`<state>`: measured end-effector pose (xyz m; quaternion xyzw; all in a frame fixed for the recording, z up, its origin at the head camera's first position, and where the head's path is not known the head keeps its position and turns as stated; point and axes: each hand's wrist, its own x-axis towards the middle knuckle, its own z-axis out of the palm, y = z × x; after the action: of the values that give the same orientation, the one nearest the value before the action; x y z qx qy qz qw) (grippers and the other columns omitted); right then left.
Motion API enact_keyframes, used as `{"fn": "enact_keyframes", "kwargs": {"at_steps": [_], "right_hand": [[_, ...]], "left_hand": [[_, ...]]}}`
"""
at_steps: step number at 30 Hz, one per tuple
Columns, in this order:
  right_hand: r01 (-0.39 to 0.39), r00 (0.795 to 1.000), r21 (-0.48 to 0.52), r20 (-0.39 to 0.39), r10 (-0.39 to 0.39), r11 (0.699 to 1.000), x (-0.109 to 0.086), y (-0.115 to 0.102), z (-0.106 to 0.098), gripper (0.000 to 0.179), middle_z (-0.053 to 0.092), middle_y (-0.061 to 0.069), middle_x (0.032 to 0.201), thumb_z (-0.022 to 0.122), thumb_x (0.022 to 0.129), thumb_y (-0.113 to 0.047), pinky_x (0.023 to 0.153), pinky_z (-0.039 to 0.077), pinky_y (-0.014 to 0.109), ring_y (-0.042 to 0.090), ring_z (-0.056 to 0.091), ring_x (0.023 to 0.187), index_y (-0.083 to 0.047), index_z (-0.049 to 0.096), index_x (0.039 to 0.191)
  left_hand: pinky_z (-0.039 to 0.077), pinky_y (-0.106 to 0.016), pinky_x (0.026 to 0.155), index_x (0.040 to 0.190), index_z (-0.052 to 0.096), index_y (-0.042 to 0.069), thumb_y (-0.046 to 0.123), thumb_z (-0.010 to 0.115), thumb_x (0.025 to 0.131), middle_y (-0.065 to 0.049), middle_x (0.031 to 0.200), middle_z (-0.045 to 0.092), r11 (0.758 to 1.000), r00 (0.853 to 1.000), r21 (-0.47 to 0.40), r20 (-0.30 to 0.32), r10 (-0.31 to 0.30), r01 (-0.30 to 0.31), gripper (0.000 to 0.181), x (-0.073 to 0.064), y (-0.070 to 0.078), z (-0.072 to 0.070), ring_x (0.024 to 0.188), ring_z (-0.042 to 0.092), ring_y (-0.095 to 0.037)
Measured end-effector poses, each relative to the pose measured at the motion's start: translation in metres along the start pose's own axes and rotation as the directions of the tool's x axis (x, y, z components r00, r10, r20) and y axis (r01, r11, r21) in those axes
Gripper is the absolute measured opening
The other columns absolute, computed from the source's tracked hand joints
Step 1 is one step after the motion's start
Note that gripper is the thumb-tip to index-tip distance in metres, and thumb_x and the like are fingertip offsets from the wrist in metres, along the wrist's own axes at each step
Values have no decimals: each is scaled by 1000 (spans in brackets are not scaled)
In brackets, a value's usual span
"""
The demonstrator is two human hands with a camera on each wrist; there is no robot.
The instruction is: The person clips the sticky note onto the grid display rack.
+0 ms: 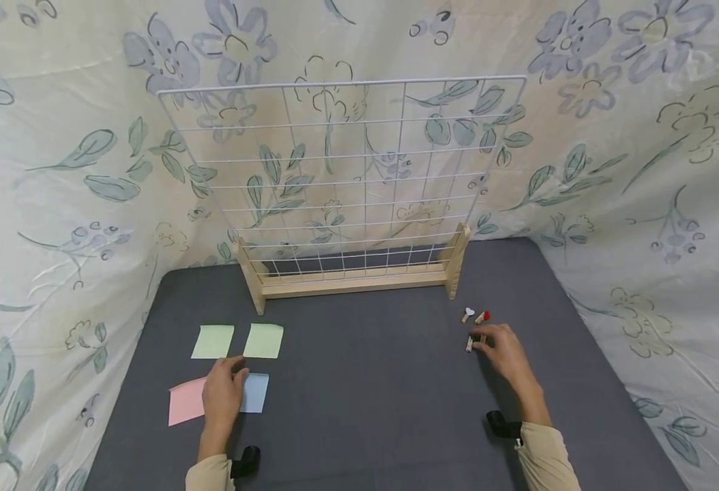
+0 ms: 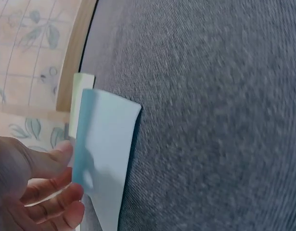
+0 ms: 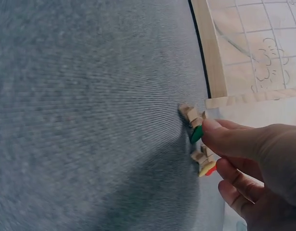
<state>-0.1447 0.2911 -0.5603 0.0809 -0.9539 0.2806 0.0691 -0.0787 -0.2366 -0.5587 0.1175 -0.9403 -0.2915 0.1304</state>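
Observation:
Above the left edge of a blue sticky note [image 1: 255,393] hovers my left hand [image 1: 221,392], fingers loosely bent. In the left wrist view its fingertips are right at the raised edge of the blue note [image 2: 107,144], with nothing pinched between thumb and fingers. The hand partly covers a pink note [image 1: 186,401]. My right hand [image 1: 505,351] pinches a small wooden clothespin [image 1: 469,344] by its green head [image 3: 196,134], the index fingertip hidden behind the thumb. A clothespin with a yellow head [image 3: 205,169] lies beside the fingers, a red-headed one [image 1: 482,317] just beyond.
Two pale green notes [image 1: 213,341] lie beyond my left hand. A clothespin with a white heart [image 1: 468,314] lies past my right hand. At the back of the grey table [image 1: 359,409] stands a white wire grid [image 1: 365,177] on a wooden base [image 1: 353,282], before floral cloth.

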Motion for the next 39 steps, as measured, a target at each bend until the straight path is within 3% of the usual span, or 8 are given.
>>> {"fn": "enact_keyframes", "kwargs": {"at_steps": [5,10,14,21,30,39], "right_hand": [[4,1000,4,1,-4,1000,-2,1,6,21,70,20,100,79,78,-2,82,49,57,39,57,95,2,75,98],[18,1000,-14,-6,-18,1000,-4,1,9,22,70,19,98,80,78,-5,78,49,54,37,55,91,4,75,98],[20,1000,-34,-12,-20,999,-4,0,10,23,69,18,96,81,77,-6,76,48,53,35,54,88,3,75,97],[18,1000,-29,15,-17,999,-2,0,16,20,69,15,92,82,77,-9,72,44,48,32,51,84,-1,77,95],[14,1000,-29,0,-14,999,3,-1,18,15,69,16,92,82,76,-5,71,43,46,30,50,82,-1,76,88],[-40,999,35,-25,41,999,4,-7,14,13,70,11,85,81,78,-7,66,49,42,26,59,78,-3,75,89]], "left_hand": [[51,-62,82,115,65,-10,-6,68,86,-29,110,61,1000,1000,-8,-2,-28,28,29,-2,-5,-2,103,59,-49],[48,-63,87,117,63,-13,-8,67,86,-32,110,60,997,996,-9,-21,-83,83,32,-5,-9,-3,105,57,-51],[50,-61,80,112,64,-14,-7,68,86,-30,101,61,994,994,-8,-15,-105,105,28,-8,-11,-4,95,60,-47],[47,-48,58,96,71,-9,-6,72,83,-18,79,64,996,994,1,-64,-89,89,13,-8,-13,-2,71,60,-32],[44,-40,54,94,69,-13,-7,74,82,-20,74,66,991,982,-64,-139,-128,120,15,-4,-15,2,65,61,-31],[39,-37,51,84,72,-3,-2,74,81,-14,73,66,988,978,-21,-144,-154,152,3,-5,-19,3,67,61,-31]]}}
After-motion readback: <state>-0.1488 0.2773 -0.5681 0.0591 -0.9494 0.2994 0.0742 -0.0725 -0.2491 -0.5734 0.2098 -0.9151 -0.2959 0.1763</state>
